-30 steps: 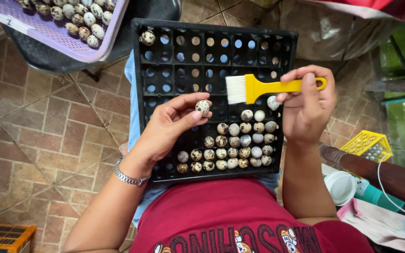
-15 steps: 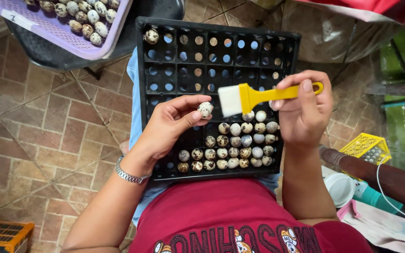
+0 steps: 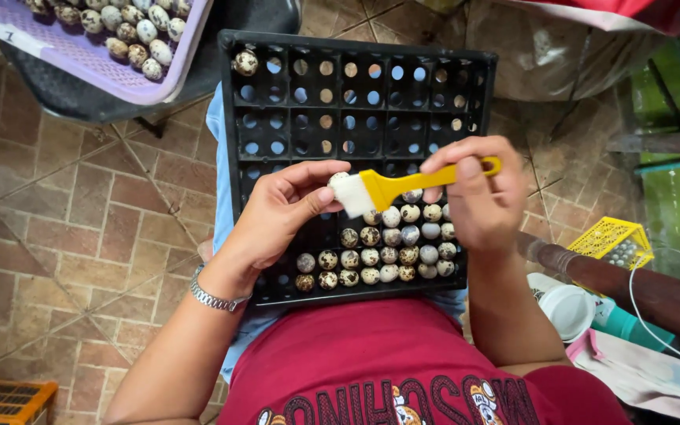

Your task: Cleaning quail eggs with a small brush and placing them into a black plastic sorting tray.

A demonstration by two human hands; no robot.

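The yellow-handled brush (image 3: 387, 187), gripped in the closed right hand (image 3: 474, 197), has been lowered since a second ago until its white bristles apparently touch the speckled egg (image 3: 338, 179) pinched at the left hand's (image 3: 285, 212) fingertips, above the black tray (image 3: 356, 86), so brushing seems underway.

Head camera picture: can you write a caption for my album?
Left hand holds a speckled egg while right hand brushes it with a yellow brush.

The person wore a dark red printed shirt (image 3: 387, 354), light blue trousers (image 3: 218, 142), and a silver link bracelet (image 3: 212, 296) just behind the left grip (image 3: 281, 212).
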